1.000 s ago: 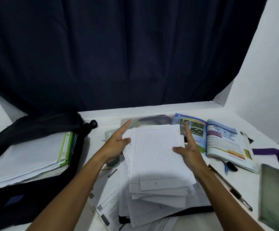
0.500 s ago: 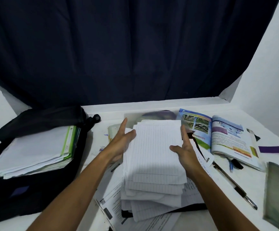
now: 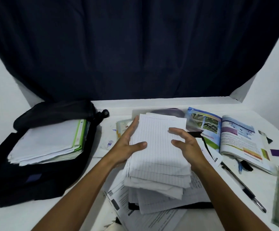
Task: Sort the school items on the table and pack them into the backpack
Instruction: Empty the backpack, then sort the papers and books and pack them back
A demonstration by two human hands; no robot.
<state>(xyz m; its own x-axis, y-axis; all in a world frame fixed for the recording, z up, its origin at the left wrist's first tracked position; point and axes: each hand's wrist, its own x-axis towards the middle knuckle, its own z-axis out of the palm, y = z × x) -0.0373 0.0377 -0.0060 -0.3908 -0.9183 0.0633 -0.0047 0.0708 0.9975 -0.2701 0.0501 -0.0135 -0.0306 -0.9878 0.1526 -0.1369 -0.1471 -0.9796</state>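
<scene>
The left hand (image 3: 127, 147) grips the lined sheets (image 3: 158, 147) while the right hand (image 3: 188, 146) hovers half-curled, empty, likely squaring them for the backpack (image 3: 10, 177).

dark curtain (image 3: 138, 47) across the far side, white walls (image 3: 268, 77) left and right, white tabletop (image 3: 10, 215) below

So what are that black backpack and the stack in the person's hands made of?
The backpack looks like matte woven fabric, probably nylon or polyester: it slumps and folds softly. The stack of lined sheets is plain paper: thin, white, ruled, with edges that fan and curl unevenly.
</scene>
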